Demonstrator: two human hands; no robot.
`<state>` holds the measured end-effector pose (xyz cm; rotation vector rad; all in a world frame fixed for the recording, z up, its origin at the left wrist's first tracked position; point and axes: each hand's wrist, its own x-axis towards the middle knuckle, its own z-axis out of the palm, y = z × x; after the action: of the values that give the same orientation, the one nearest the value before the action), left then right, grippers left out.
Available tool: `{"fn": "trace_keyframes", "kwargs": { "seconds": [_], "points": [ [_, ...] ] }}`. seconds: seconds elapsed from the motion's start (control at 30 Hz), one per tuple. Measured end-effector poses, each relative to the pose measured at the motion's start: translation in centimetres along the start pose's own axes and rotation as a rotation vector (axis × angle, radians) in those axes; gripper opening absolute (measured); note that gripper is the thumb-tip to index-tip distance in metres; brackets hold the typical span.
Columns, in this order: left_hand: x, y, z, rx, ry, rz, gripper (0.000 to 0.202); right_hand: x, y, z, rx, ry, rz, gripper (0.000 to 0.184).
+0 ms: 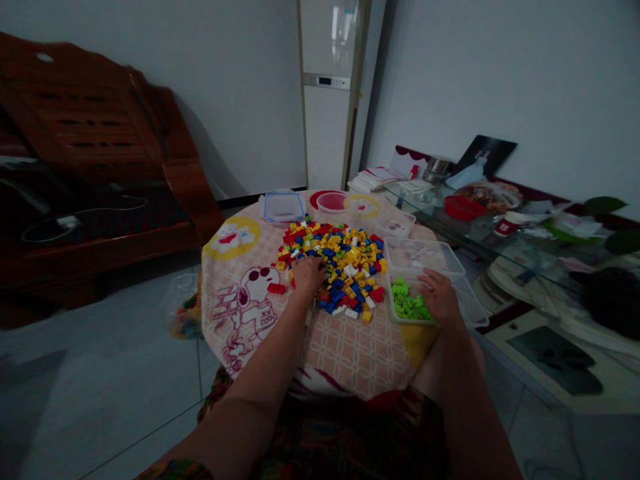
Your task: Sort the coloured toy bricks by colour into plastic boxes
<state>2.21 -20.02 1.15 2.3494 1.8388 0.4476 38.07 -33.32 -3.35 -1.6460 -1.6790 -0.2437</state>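
A mixed heap of toy building bricks (350,257) in yellow, blue, red and white lies on the round table. My left hand (307,275) rests at the heap's left side, its fingers bent down among the bricks; whatever they hold is hidden. One red brick (277,289) lies apart, left of that hand. On the right, a clear plastic container (395,313) holds a cluster of light green bricks (410,303). My right hand (441,297) reaches over this container's right side, with fingers stretched loosely toward the green bricks and no brick visible in them.
Along the table's (345,353) far edge are a blue-rimmed clear box (284,207) and a pink bowl (333,201). A cluttered glass table (430,217) with a red bowl (464,207) adjoins at right. A wooden bench (95,153) stands left; a plastic bag (185,310) sits on the floor.
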Motion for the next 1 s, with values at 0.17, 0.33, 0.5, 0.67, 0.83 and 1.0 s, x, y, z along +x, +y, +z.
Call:
{"fn": "trace_keyframes", "kwargs": {
  "seconds": [0.17,0.33,0.5,0.67,0.83,1.0],
  "points": [
    [-0.1,0.1,0.1,-0.033,-0.005,0.005,0.026,0.0,-0.2,0.0,0.008,0.019,0.012,0.027],
    [-0.3,0.1,-0.1,-0.121,0.030,-0.013,0.020,-0.1,-0.2,0.1,0.026,0.026,0.012,0.028],
    [-0.4,0.4,-0.6,-0.256,0.120,-0.036,0.021,-0.1,-0.1,0.1,0.032,0.016,0.028,0.032],
    [-0.9,2.4,-1.2,-0.433,0.150,0.064,0.016,-0.1,-0.2,0.2,0.020,0.019,0.017,0.031],
    [-3.1,7.1,-0.2,-0.579,0.054,0.321,0.016,-0.2,-0.3,0.2,0.002,0.036,0.006,0.029],
    [-5.8,11.6,2.1,-0.679,-0.050,0.589,0.026,-0.1,-0.3,0.2,0.002,0.039,0.013,0.029]
  ]
}}
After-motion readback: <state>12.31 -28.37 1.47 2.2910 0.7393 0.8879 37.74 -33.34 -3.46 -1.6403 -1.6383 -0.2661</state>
